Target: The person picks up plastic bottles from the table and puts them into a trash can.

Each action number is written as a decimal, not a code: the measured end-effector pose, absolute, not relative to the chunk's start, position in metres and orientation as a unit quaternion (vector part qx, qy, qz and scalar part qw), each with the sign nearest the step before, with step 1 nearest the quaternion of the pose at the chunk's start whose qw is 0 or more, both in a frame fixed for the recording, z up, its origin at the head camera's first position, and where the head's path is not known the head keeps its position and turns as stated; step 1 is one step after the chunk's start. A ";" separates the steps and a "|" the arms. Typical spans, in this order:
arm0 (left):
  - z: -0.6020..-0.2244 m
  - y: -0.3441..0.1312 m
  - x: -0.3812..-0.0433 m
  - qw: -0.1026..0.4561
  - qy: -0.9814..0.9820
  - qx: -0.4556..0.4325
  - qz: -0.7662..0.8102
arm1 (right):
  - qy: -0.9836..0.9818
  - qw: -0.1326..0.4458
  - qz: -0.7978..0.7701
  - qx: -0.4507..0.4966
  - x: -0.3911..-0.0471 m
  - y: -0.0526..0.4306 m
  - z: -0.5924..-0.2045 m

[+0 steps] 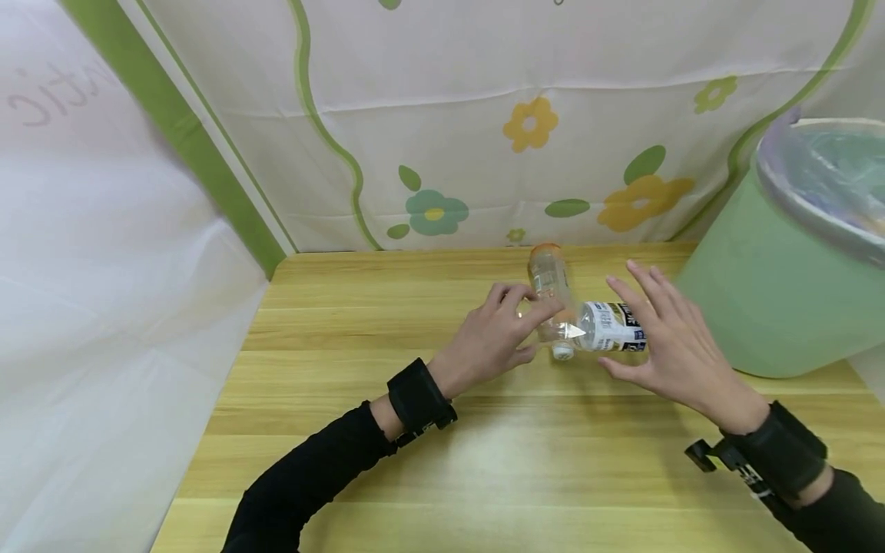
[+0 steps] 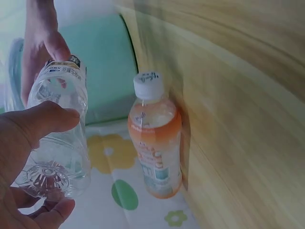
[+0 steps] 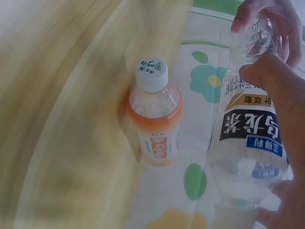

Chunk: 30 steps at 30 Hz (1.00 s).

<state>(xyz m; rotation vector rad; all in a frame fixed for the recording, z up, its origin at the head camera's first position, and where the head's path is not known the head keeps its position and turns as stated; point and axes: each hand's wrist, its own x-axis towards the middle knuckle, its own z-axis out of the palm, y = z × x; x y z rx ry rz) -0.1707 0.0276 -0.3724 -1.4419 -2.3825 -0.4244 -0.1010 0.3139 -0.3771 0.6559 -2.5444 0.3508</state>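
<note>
My left hand [image 1: 494,334] grips the base end of a clear plastic bottle [image 1: 611,326] with a white, black and blue label. Thumb and curled fingers lie round the bottle [image 2: 62,152] in the left wrist view. My right hand [image 1: 681,346] has its fingers spread about the labelled end, thumb toward the near side; contact there is unclear. The bottle hangs sideways over a second bottle [image 1: 549,276], which lies on the table with its white cap toward me. An orange and white label wraps this second bottle [image 3: 157,126].
The wooden table [image 1: 484,461] carries the lying bottle. A light green bin [image 1: 760,299] with a plastic liner stands at the right. Behind the table hangs a white flowered cloth [image 1: 470,138], and another white sheet [image 1: 104,346] hangs at the left.
</note>
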 end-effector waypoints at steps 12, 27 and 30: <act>-0.377 0.037 -0.159 0.160 -0.829 -0.514 -0.154 | -0.923 0.222 0.152 0.277 -0.094 0.311 -0.386; -0.379 0.039 -0.157 0.142 -0.830 -0.525 -0.126 | -0.919 0.214 0.159 0.292 -0.093 0.314 -0.392; -0.379 0.039 -0.159 0.138 -0.827 -0.532 -0.120 | -0.919 0.213 0.159 0.292 -0.092 0.315 -0.392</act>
